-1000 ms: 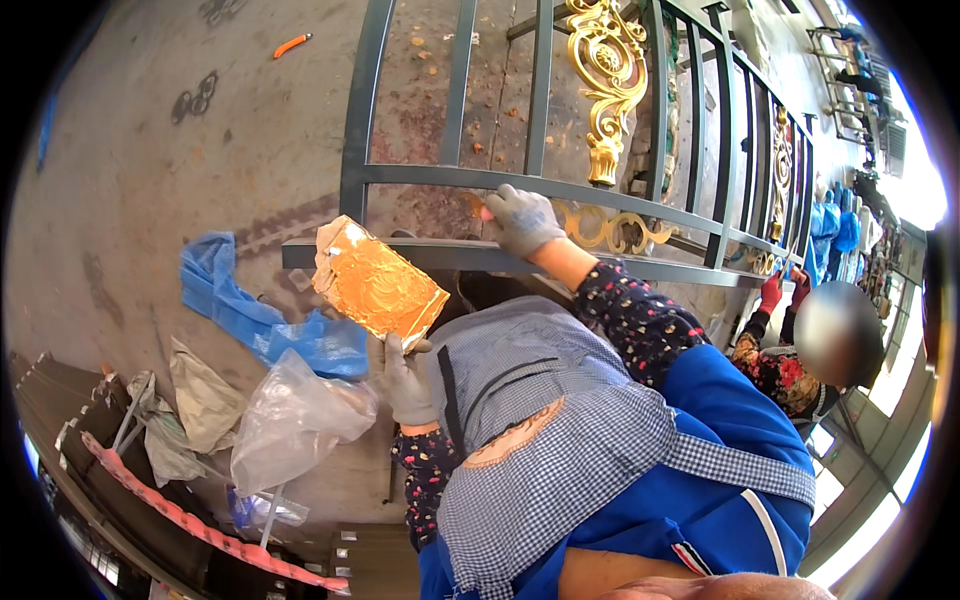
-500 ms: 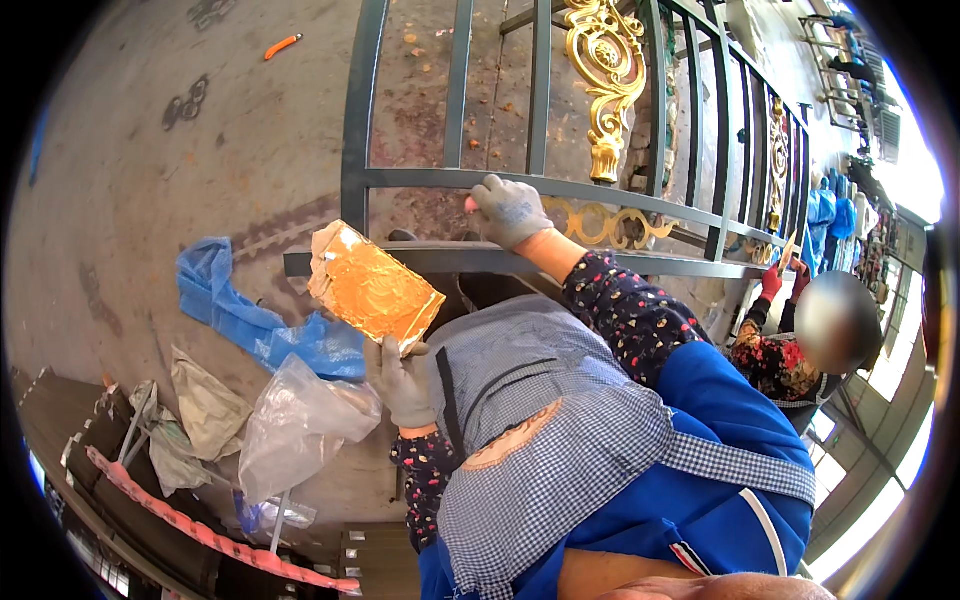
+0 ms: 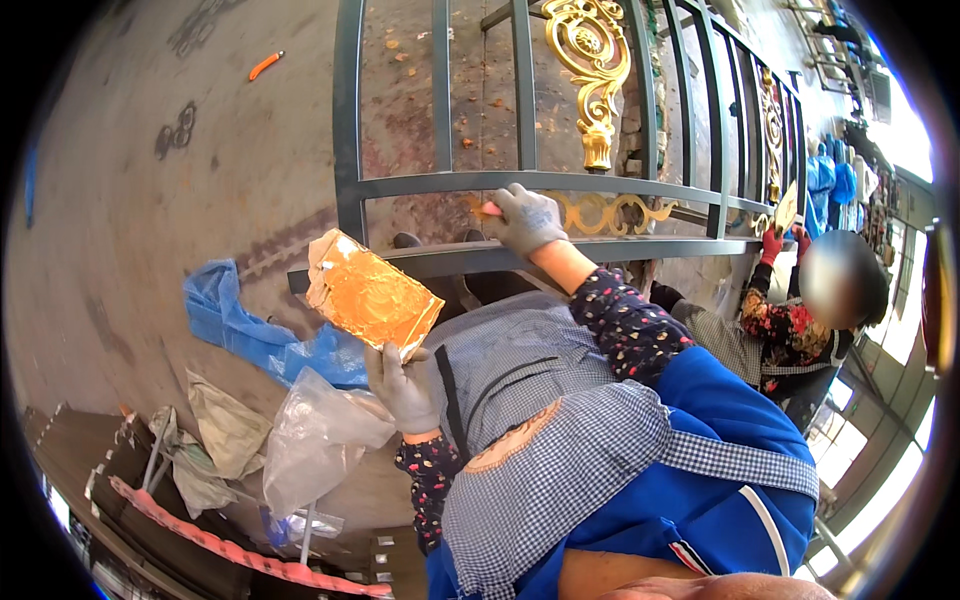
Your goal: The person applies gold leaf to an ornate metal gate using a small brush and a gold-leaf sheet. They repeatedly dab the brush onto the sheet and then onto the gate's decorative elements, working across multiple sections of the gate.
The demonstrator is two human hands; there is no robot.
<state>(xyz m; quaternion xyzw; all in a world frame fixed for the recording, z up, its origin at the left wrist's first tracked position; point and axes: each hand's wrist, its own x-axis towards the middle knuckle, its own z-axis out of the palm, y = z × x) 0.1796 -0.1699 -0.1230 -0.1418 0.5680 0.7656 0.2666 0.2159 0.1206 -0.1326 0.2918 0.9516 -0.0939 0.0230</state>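
My left hand (image 3: 402, 388), in a grey glove, grips the lower edge of a small board (image 3: 375, 297) smeared with gold-orange paint. Tilted, the board sits left of my lap, beside the lower rail of a dark grey metal railing (image 3: 440, 260). My right hand (image 3: 530, 218), also gloved, is closed between the railing's two lower rails, by a gold scroll ornament (image 3: 620, 214). A small pink tip sticks out from its fingers; whether it is a bare fingertip or a held piece, I cannot make out. Above stands a larger gold ornament (image 3: 590, 85) between upright bars.
Blue wrapping (image 3: 225, 310), a clear plastic bag (image 3: 310, 440) and beige cloth (image 3: 225, 425) lie at left. An orange-handled tool (image 3: 266, 66) is on the floor. At right, a co-worker in red gloves (image 3: 772, 245) holds a pale board (image 3: 787, 205) by the railing.
My right hand has moved right and slightly down along the railing, off the upper of the two rails. My left hand still holds the paint board. The co-worker's pale board shows more fully.
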